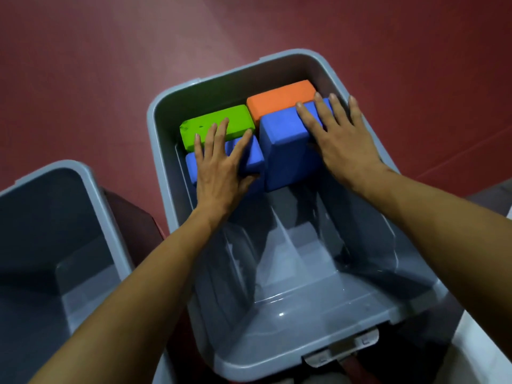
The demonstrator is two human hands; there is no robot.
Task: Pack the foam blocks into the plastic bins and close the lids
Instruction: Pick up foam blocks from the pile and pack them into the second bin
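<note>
We look down into the grey plastic bin (155,112) at the centre of the frame, where four foam blocks crowd its upper end: a green block (241,116) and an orange block (279,99) against the upper wall, with a low blue block (256,160) and a taller blue block (285,139) just below them. The left hand (221,167) lies flat with its fingers spread over the low blue block, fingertips reaching the green one. The right hand (340,137), fingers straight and fanned, presses on the top and right flank of the taller blue block, next to the bin wall. Neither hand pinches anything.

We judge the step to be seating this row. It would go best with even downward and forward pressure from both palms, so the blocks sit square against each other. The taller blue block rides above its neighbours and may need turning or pushing down, or the lid could foul on it.

A second bin (83,176) stands at lower left on the red floor (83,65). No lid is in view. A latch (340,347) shows at the bottom edge. We can read no brand, label or writing anywhere.
</note>
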